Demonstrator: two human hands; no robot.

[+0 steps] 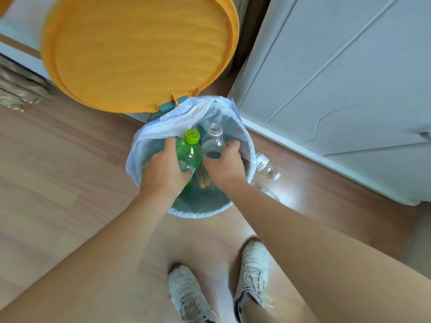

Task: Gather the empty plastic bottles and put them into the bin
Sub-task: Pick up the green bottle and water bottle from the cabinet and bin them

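A round bin (198,213) lined with a pale plastic bag stands open on the floor, its orange lid (140,52) swung up behind it. My left hand (163,169) grips a green bottle (190,152) with a green cap, held over the bin's mouth. Beside it, my right hand (224,164) grips a clear uncapped bottle (213,143), also over the opening. Another clear bottle with a white cap (267,166) lies on the floor just right of the bin. A second clear bottle (265,190) lies near it, partly hidden by my right forearm.
White cabinet doors (349,89) rise close on the right. The wooden floor (58,171) stretches to the left. My two white sneakers (254,271) stand just in front of the bin. A grey fabric thing (18,85) sits at the far left.
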